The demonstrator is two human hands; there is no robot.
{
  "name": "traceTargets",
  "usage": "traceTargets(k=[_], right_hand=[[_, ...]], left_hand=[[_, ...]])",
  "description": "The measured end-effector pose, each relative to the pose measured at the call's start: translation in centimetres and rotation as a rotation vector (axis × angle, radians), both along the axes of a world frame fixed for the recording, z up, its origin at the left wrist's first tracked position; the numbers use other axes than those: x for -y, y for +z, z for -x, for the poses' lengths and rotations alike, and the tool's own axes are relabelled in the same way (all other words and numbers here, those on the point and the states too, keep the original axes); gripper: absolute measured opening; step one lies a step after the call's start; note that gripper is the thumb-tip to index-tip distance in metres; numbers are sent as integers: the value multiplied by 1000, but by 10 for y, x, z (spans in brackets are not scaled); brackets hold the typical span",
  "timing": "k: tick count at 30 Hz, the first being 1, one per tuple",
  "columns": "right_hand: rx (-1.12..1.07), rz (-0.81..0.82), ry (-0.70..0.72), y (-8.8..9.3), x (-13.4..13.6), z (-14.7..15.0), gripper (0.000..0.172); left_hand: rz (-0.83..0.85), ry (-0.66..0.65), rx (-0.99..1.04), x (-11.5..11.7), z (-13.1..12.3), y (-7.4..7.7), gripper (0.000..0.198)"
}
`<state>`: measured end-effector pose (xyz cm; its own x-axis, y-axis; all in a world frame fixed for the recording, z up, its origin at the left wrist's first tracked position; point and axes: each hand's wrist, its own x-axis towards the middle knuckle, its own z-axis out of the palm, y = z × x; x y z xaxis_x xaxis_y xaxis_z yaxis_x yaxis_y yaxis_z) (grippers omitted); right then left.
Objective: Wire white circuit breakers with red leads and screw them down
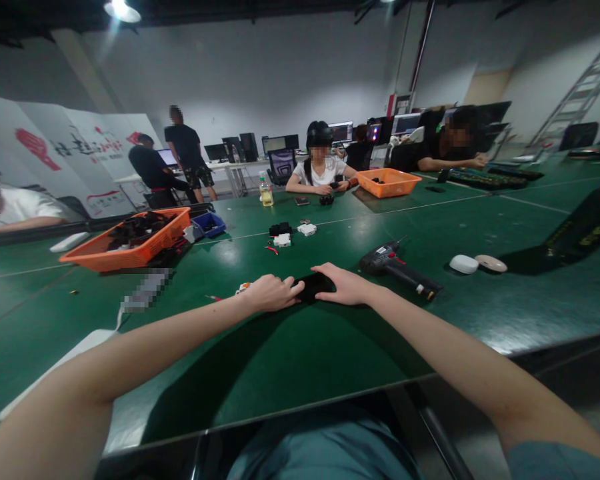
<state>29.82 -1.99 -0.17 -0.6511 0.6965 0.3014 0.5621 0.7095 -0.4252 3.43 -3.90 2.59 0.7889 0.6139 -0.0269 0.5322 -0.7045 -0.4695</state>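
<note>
Both my hands rest on a small black part (314, 287) lying on the green table (300, 353). My left hand (269, 293) covers its left end with fingers curled down onto it. On the part's right side lies my right hand (347, 285), fingers pressed over its top edge. Most of the black part is hidden under my fingers. A small white and orange piece (243, 289) sits just left of my left hand. To the right of my right hand, a cordless drill (397, 265) lies on its side, apart from the hand.
An orange basket (130, 241) of black parts and a blue bin (209, 224) stand at the left. Small black and white parts (290, 233) lie in mid-table. Two oval pieces (476, 264) sit to the right. A person across the table works by another orange basket (387, 181).
</note>
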Motion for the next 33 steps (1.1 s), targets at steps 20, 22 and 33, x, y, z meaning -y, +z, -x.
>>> traceTargets(k=[20, 22, 33], right_hand=[[-28, 23, -17, 0, 2, 1, 80], [-50, 6, -43, 0, 2, 2, 83], [-60, -29, -105, -2, -3, -2, 77]], left_hand=[[-78, -29, 36, 1, 6, -13, 48], [-82, 8, 51, 2, 6, -14, 46], [-43, 363, 122, -8, 20, -8, 46]])
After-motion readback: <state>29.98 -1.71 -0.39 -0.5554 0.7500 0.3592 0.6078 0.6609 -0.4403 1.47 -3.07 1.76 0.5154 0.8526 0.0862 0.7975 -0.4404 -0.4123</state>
